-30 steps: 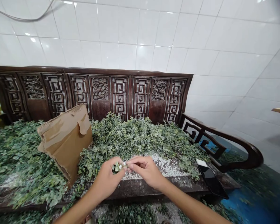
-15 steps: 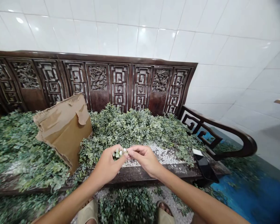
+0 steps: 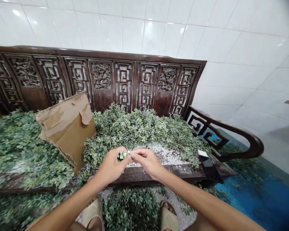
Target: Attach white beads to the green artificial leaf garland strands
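Note:
My left hand [image 3: 113, 165] is closed on a small sprig of artificial leaves [image 3: 121, 155], with green leaves and small white pieces showing between thumb and fingers. Fingertips of my right hand [image 3: 148, 162] meet it in a pinch at the sprig's right end; what lies inside that pinch is too small to make out. Both hands are above the front edge of a dark wooden bench [image 3: 144, 178]. Just behind them spreads a heap of artificial greenery [image 3: 139, 128], and many small white pieces [image 3: 167, 154] lie scattered on the seat.
A torn cardboard piece [image 3: 69, 128] stands upright among the greenery at left. A black phone [image 3: 210, 168] and a small white object [image 3: 202, 153] lie at the seat's right end, near the curved armrest [image 3: 250, 138]. More greenery [image 3: 131, 208] covers the floor between my sandalled feet.
The view has shifted slightly, so the bench sits a little higher in the picture. Both hands keep nearly the same pose around the sprig.

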`<state>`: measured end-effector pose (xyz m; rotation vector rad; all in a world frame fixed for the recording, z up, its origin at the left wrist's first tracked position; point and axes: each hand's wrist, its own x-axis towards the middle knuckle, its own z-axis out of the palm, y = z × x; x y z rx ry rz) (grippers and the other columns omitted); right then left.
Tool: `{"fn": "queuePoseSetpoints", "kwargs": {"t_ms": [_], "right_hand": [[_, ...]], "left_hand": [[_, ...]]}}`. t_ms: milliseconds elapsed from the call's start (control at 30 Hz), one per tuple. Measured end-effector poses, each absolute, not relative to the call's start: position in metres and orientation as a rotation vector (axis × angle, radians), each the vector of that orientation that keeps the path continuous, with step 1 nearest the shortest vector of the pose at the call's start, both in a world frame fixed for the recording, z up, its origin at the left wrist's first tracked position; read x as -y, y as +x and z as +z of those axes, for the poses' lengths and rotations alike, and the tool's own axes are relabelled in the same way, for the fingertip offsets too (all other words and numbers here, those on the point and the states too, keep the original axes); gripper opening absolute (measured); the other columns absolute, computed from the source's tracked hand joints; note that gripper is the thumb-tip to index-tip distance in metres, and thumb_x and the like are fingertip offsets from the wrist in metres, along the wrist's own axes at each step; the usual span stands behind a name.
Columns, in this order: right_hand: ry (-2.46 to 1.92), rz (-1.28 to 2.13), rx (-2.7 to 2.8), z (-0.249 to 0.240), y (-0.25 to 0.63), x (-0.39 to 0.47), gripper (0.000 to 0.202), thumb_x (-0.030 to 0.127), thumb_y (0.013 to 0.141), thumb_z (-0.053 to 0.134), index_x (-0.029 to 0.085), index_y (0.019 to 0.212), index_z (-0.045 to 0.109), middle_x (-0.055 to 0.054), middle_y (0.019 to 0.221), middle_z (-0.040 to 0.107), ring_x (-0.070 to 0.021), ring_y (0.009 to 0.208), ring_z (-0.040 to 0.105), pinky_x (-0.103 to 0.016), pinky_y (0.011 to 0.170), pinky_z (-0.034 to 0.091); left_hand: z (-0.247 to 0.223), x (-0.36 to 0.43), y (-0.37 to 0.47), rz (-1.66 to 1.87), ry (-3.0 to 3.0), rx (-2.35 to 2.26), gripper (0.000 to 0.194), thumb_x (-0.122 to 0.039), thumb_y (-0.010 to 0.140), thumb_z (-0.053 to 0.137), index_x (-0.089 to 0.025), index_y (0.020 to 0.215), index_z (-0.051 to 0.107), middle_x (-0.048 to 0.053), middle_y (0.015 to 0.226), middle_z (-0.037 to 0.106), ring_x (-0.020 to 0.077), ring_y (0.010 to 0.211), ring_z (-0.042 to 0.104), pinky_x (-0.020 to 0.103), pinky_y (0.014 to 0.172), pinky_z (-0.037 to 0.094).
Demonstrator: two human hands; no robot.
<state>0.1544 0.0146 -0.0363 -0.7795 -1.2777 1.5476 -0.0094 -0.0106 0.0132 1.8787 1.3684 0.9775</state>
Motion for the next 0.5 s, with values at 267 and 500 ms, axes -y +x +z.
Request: {"fn": "queuePoseSetpoints", "kwargs": {"t_ms": [267,500], "right_hand": [[-0.799,1.431,1.503,-0.027,0.162,-0.013,0.024,0.040,0.073,0.075,0.017,0.078,0.073,-0.002,0.070,0.071,-0.0161,0.067,0.065,-0.032,0.070,0.054],[-0.840,1.376,1.537,-0.040,0.165,-0.017,0.026,0.042,0.075,0.072,0.017,0.079,0.071,-0.001,0.067,0.070,-0.0153,0.062,0.065,-0.031,0.067,0.053]], "left_hand": [[0.010,0.010,-0.014,0.876,1.930,-1.337,0.020,-0.032,0.080,0.052,-0.018,0.070,0.062,0.000,0.069,0.065,0.0183,0.071,0.056,0.026,0.068,0.041],[0.003,0.005,-0.016,0.825,1.939,-1.331,0.021,-0.034,0.079,0.053,-0.018,0.071,0.064,0.000,0.071,0.068,0.0193,0.073,0.059,0.027,0.071,0.042]]}}
